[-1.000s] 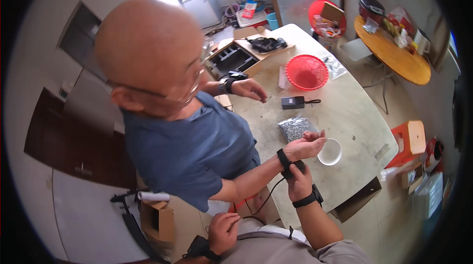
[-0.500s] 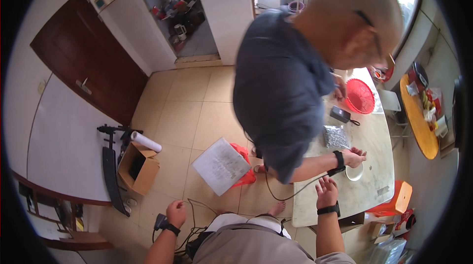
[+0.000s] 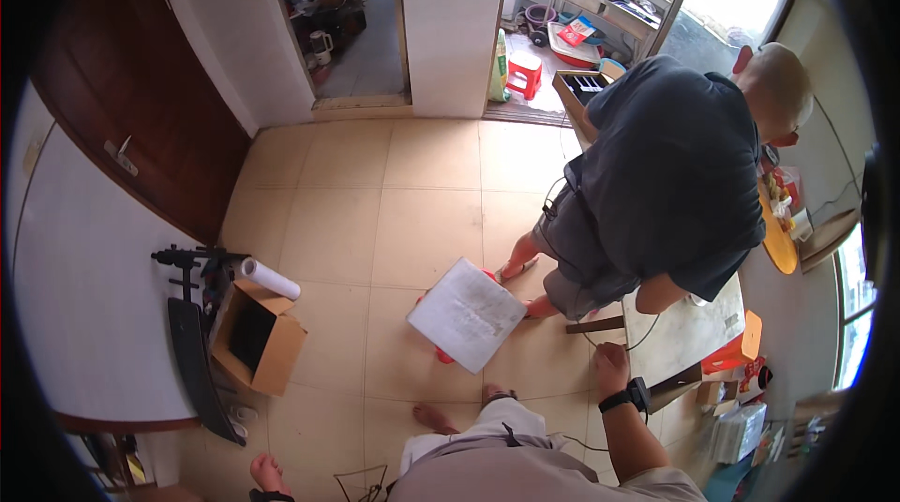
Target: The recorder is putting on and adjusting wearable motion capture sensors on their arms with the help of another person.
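The person's right hand (image 3: 611, 363), a black band at its wrist, rested at the edge of a pale table (image 3: 677, 338) beside a thin dark cable (image 3: 614, 345); whether the fingers pinched the cable could not be told. The left hand was out of view. The cable looked light and limp, best taken near its end. A co-worker (image 3: 670, 179) in a dark shirt leaned over the table. On the tiled floor (image 3: 375, 211) lay a white board atop a red stool (image 3: 466, 314); an open cardboard box (image 3: 255, 338) appeared dark inside, with a white roll (image 3: 270, 278) at its rim.
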A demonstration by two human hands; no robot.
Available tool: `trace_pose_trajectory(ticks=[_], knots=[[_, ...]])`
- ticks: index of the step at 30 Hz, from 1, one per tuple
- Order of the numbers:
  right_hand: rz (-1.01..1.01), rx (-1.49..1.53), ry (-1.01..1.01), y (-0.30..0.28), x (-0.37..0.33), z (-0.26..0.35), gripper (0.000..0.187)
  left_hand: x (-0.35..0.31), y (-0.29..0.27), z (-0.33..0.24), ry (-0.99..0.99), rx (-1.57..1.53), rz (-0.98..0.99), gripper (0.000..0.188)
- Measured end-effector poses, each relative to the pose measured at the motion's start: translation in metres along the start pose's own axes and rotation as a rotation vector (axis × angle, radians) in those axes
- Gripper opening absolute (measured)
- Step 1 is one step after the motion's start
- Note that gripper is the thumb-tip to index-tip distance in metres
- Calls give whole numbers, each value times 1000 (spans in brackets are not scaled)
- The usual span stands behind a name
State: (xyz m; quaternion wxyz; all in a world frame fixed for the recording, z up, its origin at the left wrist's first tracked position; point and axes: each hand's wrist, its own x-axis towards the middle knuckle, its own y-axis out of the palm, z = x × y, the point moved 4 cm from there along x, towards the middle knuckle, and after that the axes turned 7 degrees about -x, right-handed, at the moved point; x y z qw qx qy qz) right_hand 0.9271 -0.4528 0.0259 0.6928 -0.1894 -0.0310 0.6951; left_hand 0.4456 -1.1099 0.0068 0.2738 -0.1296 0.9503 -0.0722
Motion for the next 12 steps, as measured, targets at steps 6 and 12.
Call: trace_pose_trajectory(ticks=[6,12], knots=[[-27,-141,138,74,-12,52,20,89,60,-80,88,47,43,23],[-139,-99,225,143,18,42,22,140,208,-168,196,43,239,27]])
